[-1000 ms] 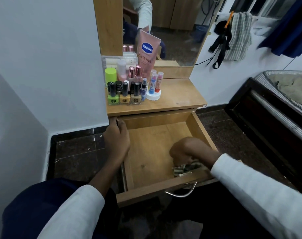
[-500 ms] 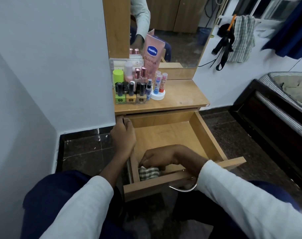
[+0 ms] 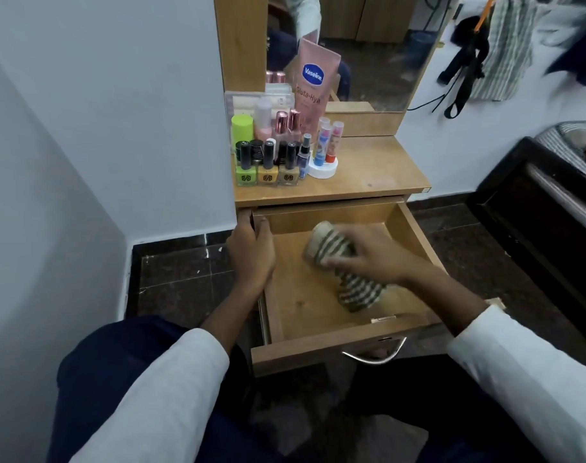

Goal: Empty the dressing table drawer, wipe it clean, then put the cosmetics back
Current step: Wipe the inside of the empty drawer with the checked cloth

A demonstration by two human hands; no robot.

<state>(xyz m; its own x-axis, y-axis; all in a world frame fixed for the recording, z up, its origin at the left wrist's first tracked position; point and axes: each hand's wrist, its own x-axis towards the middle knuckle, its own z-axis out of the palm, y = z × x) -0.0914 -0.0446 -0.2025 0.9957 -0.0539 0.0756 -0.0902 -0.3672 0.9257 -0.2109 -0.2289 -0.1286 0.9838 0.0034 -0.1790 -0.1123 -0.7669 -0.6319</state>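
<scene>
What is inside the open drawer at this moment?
Only a striped cloth lies in the drawer, with the right hand pressing it on the bare wood. No cosmetics show; the floor under cloth and hand is hidden.

A mirror [image 3: 368,45] in a wooden frame stands at twelve o'clock, showing wooden cupboard doors in its glass. At one to two o'clock, a striped towel [image 3: 505,48] and black straps [image 3: 465,68] hang against the pale wall [image 3: 84,111], with dark blue cloth [image 3: 582,51] blurred at the upper right edge. At three o'clock sits a dark wooden bed [image 3: 532,208] with striped bedding. Dark polished floor tiles [image 3: 181,272] show at nine o'clock.
</scene>
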